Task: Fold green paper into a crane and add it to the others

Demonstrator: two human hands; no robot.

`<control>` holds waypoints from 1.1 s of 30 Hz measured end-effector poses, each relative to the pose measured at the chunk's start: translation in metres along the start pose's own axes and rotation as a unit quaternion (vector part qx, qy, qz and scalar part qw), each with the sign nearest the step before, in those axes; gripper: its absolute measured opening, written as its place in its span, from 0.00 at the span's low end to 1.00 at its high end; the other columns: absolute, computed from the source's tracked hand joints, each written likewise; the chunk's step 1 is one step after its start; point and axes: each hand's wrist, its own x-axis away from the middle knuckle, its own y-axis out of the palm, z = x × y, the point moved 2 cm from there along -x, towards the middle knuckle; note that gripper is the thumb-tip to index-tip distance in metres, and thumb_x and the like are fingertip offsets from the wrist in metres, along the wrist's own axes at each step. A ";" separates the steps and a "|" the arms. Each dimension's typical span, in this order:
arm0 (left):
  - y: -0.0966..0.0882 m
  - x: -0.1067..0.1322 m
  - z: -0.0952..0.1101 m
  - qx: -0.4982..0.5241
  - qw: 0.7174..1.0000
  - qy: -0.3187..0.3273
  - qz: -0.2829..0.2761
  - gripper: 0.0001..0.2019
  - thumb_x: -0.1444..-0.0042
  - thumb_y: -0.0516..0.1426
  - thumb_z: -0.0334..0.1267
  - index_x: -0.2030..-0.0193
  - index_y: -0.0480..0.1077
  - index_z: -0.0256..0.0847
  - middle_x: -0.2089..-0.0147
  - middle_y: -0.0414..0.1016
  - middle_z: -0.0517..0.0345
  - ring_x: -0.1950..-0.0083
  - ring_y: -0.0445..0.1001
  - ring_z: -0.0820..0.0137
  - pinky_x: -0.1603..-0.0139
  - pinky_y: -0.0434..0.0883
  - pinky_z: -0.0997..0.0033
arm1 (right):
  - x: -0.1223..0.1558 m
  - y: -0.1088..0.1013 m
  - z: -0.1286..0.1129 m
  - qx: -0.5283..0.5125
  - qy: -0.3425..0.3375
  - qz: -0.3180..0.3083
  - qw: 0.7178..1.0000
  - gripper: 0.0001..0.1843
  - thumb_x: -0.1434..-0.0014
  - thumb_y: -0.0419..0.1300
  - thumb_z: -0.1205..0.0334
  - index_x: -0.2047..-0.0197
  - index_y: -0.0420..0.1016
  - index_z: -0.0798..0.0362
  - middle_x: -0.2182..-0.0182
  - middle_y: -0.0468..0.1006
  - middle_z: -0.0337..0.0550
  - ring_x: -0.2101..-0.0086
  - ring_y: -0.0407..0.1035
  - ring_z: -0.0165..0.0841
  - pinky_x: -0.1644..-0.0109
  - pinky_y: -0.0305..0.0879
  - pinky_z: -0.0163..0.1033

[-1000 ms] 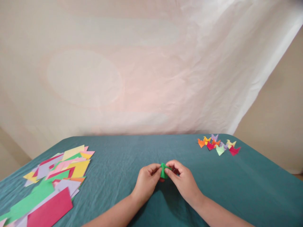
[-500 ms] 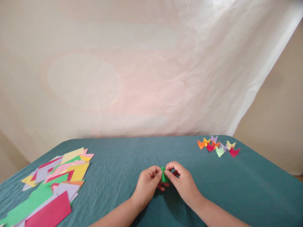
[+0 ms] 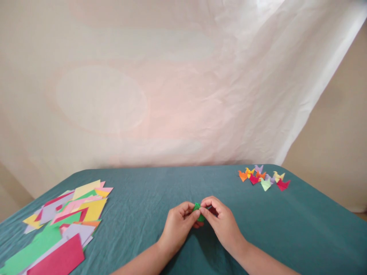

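Note:
A small folded green paper piece (image 3: 197, 209) is pinched between both my hands just above the teal tablecloth (image 3: 143, 198). My left hand (image 3: 178, 225) grips its left side with thumb and fingers closed. My right hand (image 3: 220, 220) pinches the right side with thumb and forefinger. Most of the green paper is hidden by my fingertips.
A loose pile of coloured paper sheets (image 3: 61, 221) lies at the left of the table. A cluster of several small folded paper figures (image 3: 263, 178) sits at the far right corner. A cream cloth backdrop (image 3: 172, 84) hangs behind the table.
The green paper stood upright between my fingers before; now it is pressed lower and flatter, with my fingertips closed further over it. My hands sit slightly lower in the picture.

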 end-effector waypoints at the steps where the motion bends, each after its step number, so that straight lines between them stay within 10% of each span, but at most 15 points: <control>1: 0.000 0.000 0.000 0.000 1.000 0.001 0.001 0.13 0.49 0.60 0.48 0.69 0.72 0.37 0.73 0.75 0.57 0.71 0.75 0.68 0.68 0.72 0.70 | 0.000 0.000 0.000 -0.003 0.002 -0.003 1.000 0.07 0.40 0.57 0.58 0.67 0.70 0.51 0.68 0.74 0.40 0.66 0.69 0.33 0.62 0.65 0.35; 13: -0.010 0.002 0.007 -0.168 0.981 0.072 0.064 0.07 0.46 0.58 0.40 0.69 0.72 0.39 0.70 0.74 0.59 0.69 0.71 0.70 0.66 0.66 0.75 | -0.001 0.001 0.004 0.011 0.025 -0.020 0.999 0.08 0.41 0.57 0.58 0.69 0.70 0.51 0.73 0.73 0.38 0.71 0.67 0.32 0.66 0.62 0.34; 23: -0.011 0.000 0.005 -0.093 0.991 0.071 0.069 0.09 0.46 0.59 0.42 0.67 0.72 0.37 0.70 0.75 0.57 0.68 0.71 0.70 0.66 0.67 0.74 | 0.000 0.004 0.008 -0.071 0.072 -0.032 0.994 0.12 0.45 0.62 0.59 0.58 0.68 0.51 0.68 0.74 0.38 0.68 0.69 0.32 0.65 0.64 0.34; 33: -0.013 -0.005 -0.003 -0.060 0.997 0.027 0.045 0.09 0.49 0.60 0.41 0.71 0.70 0.37 0.76 0.71 0.61 0.73 0.68 0.73 0.70 0.65 0.75 | -0.002 -0.004 0.004 0.005 0.054 -0.023 0.998 0.10 0.40 0.57 0.56 0.67 0.73 0.52 0.72 0.74 0.38 0.71 0.67 0.32 0.67 0.61 0.33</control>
